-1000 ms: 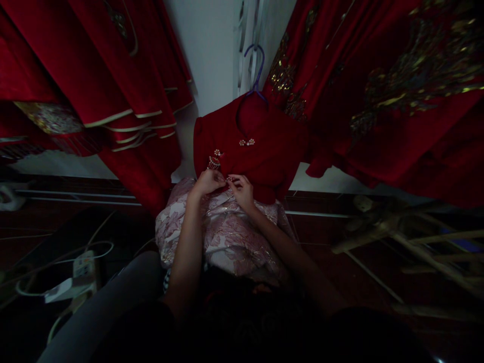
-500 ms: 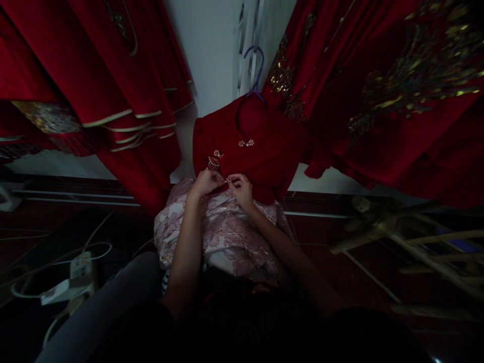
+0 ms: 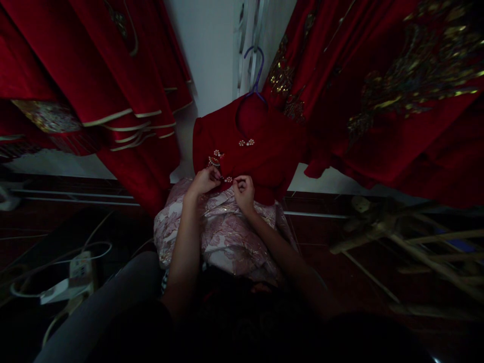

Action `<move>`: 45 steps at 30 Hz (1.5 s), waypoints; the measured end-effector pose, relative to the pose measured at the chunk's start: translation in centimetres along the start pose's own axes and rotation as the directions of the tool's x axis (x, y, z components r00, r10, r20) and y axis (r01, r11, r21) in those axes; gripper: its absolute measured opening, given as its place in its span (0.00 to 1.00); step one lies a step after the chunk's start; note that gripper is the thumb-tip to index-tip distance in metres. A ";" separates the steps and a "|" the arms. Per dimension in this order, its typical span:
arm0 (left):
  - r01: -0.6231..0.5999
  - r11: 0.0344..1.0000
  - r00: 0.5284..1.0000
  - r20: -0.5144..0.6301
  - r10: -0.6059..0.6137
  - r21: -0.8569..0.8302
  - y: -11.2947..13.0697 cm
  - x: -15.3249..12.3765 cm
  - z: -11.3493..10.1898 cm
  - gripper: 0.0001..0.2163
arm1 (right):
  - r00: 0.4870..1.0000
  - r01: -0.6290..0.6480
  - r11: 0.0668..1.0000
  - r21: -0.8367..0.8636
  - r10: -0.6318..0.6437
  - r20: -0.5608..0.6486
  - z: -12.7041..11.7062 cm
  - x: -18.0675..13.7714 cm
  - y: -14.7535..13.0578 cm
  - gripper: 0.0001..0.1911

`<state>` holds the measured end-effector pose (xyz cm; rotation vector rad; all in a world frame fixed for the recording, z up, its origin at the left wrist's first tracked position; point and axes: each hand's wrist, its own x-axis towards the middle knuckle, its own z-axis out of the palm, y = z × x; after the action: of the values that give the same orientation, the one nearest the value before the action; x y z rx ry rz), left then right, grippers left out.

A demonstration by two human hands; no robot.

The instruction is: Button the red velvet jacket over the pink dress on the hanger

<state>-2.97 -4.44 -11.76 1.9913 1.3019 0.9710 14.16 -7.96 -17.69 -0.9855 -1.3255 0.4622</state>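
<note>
A short-sleeved red top (image 3: pixel 260 159) hangs from a purple hanger (image 3: pixel 258 75) over a pale pink skirt (image 3: pixel 230 237) with a leaf pattern and gold glints. Near the hem, a beaded flower clasp (image 3: pixel 228 179) shows between my hands. My left hand (image 3: pixel 206 180) is closed, thumb and fingers pinching the red cloth beside the clasp. On the other side, my right hand (image 3: pixel 244 192) is pinched just off the clasp; whatever lies between its fingertips is too small to make out. Another beaded clasp (image 3: pixel 246 142) sits below the neckline, and a fan-shaped ornament (image 3: pixel 214 161) lies above my left fingers.
Red garments with pale trim (image 3: pixel 113 75) hang at left, and a red gown with gold sequins (image 3: pixel 412 91) hangs at right. A power strip (image 3: pixel 81 267) with white cables lies at lower left. A wooden frame (image 3: pixel 408 242) stands on the floor at right.
My right hand has drawn away from the left, a little to the right, so the beaded clasp now shows between them. My left hand has shifted slightly left.
</note>
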 end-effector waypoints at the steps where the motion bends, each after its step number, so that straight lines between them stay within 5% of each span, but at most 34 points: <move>1: -0.001 1.000 1.000 0.016 0.001 0.008 0.0 0.0 -0.1 0.10 | 1.000 0.006 1.000 0.005 -0.006 -0.004 0.0 -0.1 0.0 0.05; 24: -0.105 0.977 0.994 -0.003 0.107 0.187 0.2 0.2 0.7 0.08 | 0.996 0.038 0.994 -0.098 -0.030 0.080 -0.3 -0.1 -0.3 0.11; 38: 0.056 0.939 0.993 0.117 -0.017 -0.339 1.0 -0.1 1.0 0.18 | 0.994 0.033 0.995 -0.089 -0.024 0.107 -0.3 -0.2 -0.6 0.14; 42: 0.090 0.893 0.980 0.200 -0.001 -0.441 2.1 -0.3 0.9 0.11 | 0.993 0.074 0.988 -0.134 -0.062 0.097 -0.2 -0.4 -0.8 0.19; 45: 0.078 0.855 0.997 0.049 -0.062 -0.513 2.4 0.3 1.4 0.08 | 0.997 0.081 0.987 -0.135 -0.078 0.029 -0.2 -0.6 -0.7 0.10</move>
<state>-0.54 -5.12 -10.63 1.5259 0.9573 1.1101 14.00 -8.91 -17.48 -1.0377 -1.4275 0.3267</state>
